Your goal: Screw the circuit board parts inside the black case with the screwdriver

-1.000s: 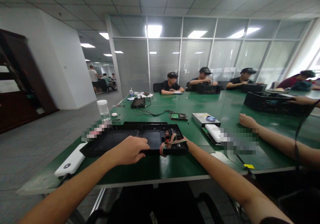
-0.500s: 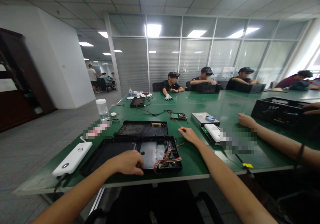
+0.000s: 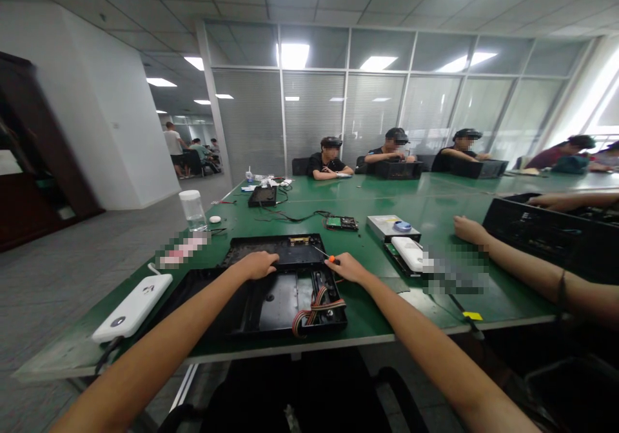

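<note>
My right hand [image 3: 349,268] is closed around a screwdriver [image 3: 331,260] with an orange-and-black handle. Its thin shaft points up and left, over the right end of a shallow black cover [image 3: 242,247]. Inside that end a small gold-coloured part [image 3: 300,241] shows near the tip; I cannot tell if they touch. At the cover's near edge, my left hand [image 3: 256,265] has its fingers curled over the rim, the fingertips partly hidden. Directly in front lies an open black case [image 3: 232,304], with striped ribbon cables [image 3: 316,307] at its right side.
Left of the case are a white power bank [image 3: 135,307] and a clear bottle [image 3: 193,210]. A green circuit board [image 3: 341,223] and a silver drive [image 3: 391,228] lie beyond my right hand. A co-worker's arm [image 3: 512,259] reaches in from the right beside a black box [image 3: 532,239].
My left hand has moved up from the open case to the cover's near edge. My right hand has brought the screwdriver left, over the cover. Across the table, a co-worker has drawn a gloved hand back.
</note>
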The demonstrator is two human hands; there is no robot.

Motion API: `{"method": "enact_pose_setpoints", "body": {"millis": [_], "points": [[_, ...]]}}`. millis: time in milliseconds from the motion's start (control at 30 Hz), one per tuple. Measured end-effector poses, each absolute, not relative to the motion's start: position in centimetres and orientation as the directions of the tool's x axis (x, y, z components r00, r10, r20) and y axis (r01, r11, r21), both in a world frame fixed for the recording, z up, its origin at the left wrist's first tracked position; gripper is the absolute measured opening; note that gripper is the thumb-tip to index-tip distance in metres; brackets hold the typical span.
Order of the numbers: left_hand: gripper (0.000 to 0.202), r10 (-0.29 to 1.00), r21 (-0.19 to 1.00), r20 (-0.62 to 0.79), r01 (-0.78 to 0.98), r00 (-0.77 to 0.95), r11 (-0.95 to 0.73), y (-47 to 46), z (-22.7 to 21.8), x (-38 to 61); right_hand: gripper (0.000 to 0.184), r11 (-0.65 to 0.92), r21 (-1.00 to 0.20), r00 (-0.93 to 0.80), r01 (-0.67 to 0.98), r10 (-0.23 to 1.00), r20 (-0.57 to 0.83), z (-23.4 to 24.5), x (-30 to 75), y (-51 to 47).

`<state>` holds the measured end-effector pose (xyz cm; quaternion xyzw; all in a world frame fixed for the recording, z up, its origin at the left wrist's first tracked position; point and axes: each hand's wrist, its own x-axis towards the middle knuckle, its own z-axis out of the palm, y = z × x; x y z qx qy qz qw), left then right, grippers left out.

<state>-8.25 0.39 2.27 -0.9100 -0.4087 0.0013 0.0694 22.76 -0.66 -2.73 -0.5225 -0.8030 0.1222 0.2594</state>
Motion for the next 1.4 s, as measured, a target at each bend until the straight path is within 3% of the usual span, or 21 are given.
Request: {"method": "enact_pose_setpoints", "body": {"millis": [100,200,500,867,1167,1233,1400], "points": [[0.042,0.596,-0.106,0.165,0.615,0.786,-0.782,-0.2,2.8,-8.0,0.053,0.428,-0.463,-0.322,0.776,0.901,0.292,-2.6,22.7,-0.8],[0.021,0.457,-0.164,0.214,0.492,0.864,-0.855,-0.3,2.5,-7.2,0.054,0.430,-0.465,-0.324,0.774,0.900,0.292,-2.5,22.7,-0.8],[0.015,0.319,-0.383,0.202,0.374,0.926,-0.845,-1.3,1.3,-5.7,0.054,0.445,-0.485,-0.335,0.752,0.893,0.300,-2.4,22.8,-0.8],[0.020,0.411,-0.148,0.331,0.477,0.849,-0.866,-1.0,0.2,-7.9,0.055,0.451,-0.457,-0.343,0.767,0.890,0.302,-2.5,22.9,-0.6],[0.021,0.379,-0.212,0.422,0.496,0.823,-0.842,-1.8,1.7,-6.8,0.055,0.455,-0.453,-0.346,0.766,0.887,0.306,-2.3,22.9,-0.6],[0.022,0.384,-0.228,0.401,0.496,0.832,-0.838,-1.9,2.6,-5.9,0.055,0.451,-0.444,-0.336,0.774,0.887,0.316,-2.2,23.0,-0.6],[0.015,0.395,-0.214,0.199,0.433,0.897,-0.875,-1.4,3.9,-1.5,0.052,0.408,-0.432,-0.234,0.804,0.886,0.401,-1.5,23.8,-0.6]]}}
